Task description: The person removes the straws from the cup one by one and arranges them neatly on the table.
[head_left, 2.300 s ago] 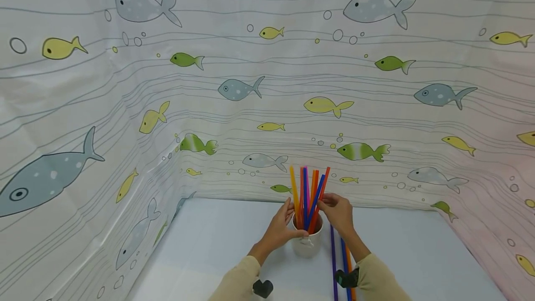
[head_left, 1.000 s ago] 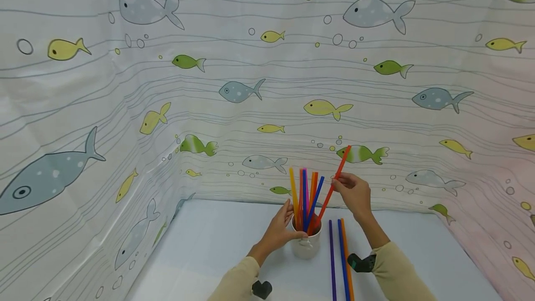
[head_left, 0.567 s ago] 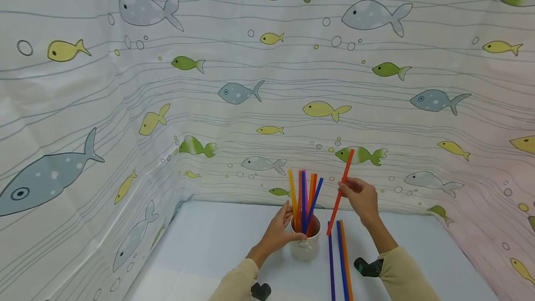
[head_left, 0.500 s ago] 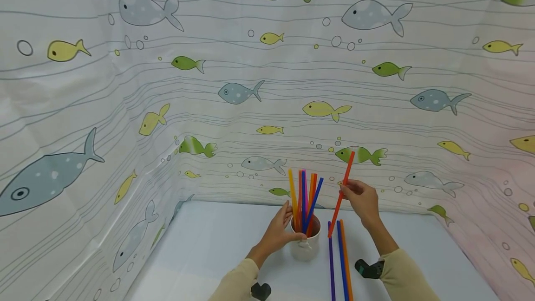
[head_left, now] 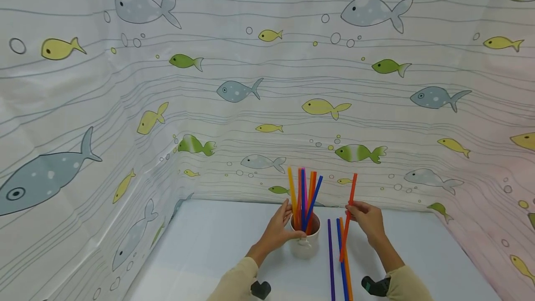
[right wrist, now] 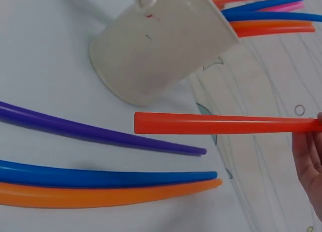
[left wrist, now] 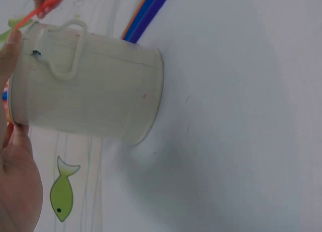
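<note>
A cream mug (head_left: pixel 305 249) with a side handle (left wrist: pixel 75 51) stands upright on the table, several coloured straws (head_left: pixel 303 199) leaning in it. My left hand (head_left: pixel 277 227) holds the mug at its rim, thumb on the near side and fingers around the left. To the right, my right hand (head_left: pixel 368 221) pinches a red straw (right wrist: pixel 216 124) near its upper part. The straw slants, its lower end overlapping a blue straw (head_left: pixel 340 236) and an orange straw (head_left: pixel 349 275) in the head view. Those two lie side by side, a purple straw (head_left: pixel 330 254) to their left.
The white table (head_left: pixel 200 245) carries the mug and the loose straws. A pale sheet printed with fish (head_left: pixel 319 106) rises behind it and along both sides.
My right hand has drawn the red straw up out of the mug, carried it right, and lowered it over the blue and orange straws. The left hand stays on the mug.
</note>
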The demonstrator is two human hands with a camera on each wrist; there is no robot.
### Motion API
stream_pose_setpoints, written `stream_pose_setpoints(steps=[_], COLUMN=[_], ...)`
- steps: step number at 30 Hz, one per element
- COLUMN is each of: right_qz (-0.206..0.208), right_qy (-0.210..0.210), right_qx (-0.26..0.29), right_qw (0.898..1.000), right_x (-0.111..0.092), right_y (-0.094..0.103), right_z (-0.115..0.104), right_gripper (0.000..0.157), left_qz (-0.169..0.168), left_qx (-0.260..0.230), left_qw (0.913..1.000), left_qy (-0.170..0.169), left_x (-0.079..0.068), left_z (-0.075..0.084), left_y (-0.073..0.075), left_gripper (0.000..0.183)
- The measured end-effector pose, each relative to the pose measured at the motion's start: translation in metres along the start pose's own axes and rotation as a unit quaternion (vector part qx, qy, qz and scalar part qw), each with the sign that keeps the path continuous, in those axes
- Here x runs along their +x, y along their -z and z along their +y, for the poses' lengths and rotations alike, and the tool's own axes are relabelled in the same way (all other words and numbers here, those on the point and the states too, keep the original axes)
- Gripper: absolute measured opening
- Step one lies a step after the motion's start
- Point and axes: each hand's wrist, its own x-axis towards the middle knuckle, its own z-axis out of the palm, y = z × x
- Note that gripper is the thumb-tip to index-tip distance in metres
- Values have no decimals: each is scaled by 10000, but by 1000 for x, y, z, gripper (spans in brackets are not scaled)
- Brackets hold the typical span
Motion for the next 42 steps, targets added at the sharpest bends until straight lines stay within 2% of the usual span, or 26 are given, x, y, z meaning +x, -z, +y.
stream_pose_setpoints(steps=[9, 20, 30, 38, 42], right_qz=[-213, -403, -415, -402, -399], right_qy=[-492, -698, -795, -943, -867], right_qx=[-27, -230, -376, -573, -738], right_qw=[9986, 9965, 9953, 9931, 9927], right_x=[-9, -14, -19, -25, -25], right_y=[3, 5, 0, -4, -4], right_z=[31, 59, 71, 70, 72], right_gripper=[44, 37, 36, 36, 36], left_qz=[-5, 38, 39, 32, 38], left_qx=[74, 81, 139, 124, 116], left_qw=[10000, 10000, 9999, 9999, 9999], left_qy=[-23, 31, 45, 30, 25], left_x=[1, -1, 1, 0, 0], left_z=[-1, -1, -1, -2, -1], left_y=[0, -1, -1, -1, -1], left_gripper=[110, 109, 110, 109, 108])
